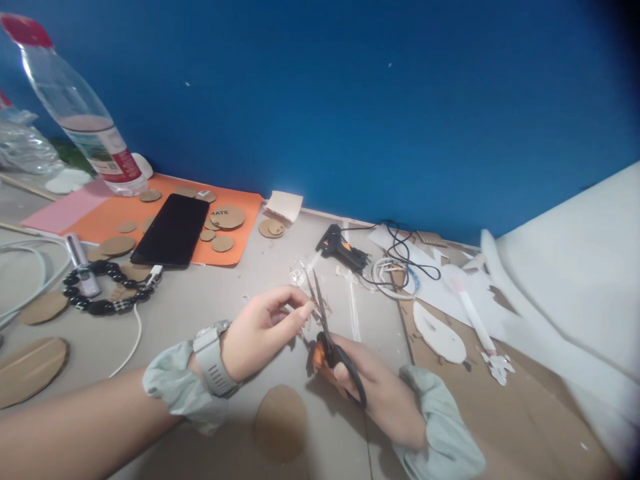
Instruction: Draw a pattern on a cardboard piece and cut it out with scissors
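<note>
My right hand (370,387) grips a pair of scissors (325,333) with black and orange handles, the blades pointing up and away, slightly apart. Close to the blades, my left hand (270,323) pinches something small between thumb and fingers; it is too small to name. A round cardboard disc (281,423) lies on the table just below both hands. Beyond the blades is a black glue gun (343,248) with its nozzle toward the left, among clear, stringy scraps.
At left, a black phone (173,230) rests on orange paper (237,240) with several cardboard discs. A plastic bottle (100,127), a black bead bracelet (97,305) and a white cable (137,340) are nearby. Right: black cord (400,250), cardboard (500,413), a white oval cutout (439,333).
</note>
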A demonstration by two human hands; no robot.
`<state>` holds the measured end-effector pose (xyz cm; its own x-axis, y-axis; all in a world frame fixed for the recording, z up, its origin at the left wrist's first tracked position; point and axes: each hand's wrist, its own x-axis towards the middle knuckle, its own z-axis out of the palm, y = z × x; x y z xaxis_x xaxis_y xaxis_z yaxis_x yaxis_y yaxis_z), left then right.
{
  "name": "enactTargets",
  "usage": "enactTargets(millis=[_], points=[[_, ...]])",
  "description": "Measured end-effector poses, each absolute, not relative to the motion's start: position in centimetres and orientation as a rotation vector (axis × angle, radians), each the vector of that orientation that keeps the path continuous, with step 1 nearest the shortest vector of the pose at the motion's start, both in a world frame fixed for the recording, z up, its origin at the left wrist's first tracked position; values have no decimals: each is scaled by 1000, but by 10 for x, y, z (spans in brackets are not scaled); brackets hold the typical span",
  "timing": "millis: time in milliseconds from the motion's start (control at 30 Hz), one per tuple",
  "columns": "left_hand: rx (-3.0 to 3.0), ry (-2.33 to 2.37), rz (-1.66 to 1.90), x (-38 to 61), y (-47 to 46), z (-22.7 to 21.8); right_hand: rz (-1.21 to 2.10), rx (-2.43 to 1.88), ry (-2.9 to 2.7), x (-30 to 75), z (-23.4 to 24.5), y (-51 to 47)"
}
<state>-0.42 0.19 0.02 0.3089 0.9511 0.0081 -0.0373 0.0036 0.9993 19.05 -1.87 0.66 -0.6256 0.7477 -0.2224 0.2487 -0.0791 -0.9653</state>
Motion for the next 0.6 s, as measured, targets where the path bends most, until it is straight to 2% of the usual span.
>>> enactTargets(millis=[600], points=[[1306,947,1018,-5,2,-3,1679,-1138,-1814,186,7,-20]])
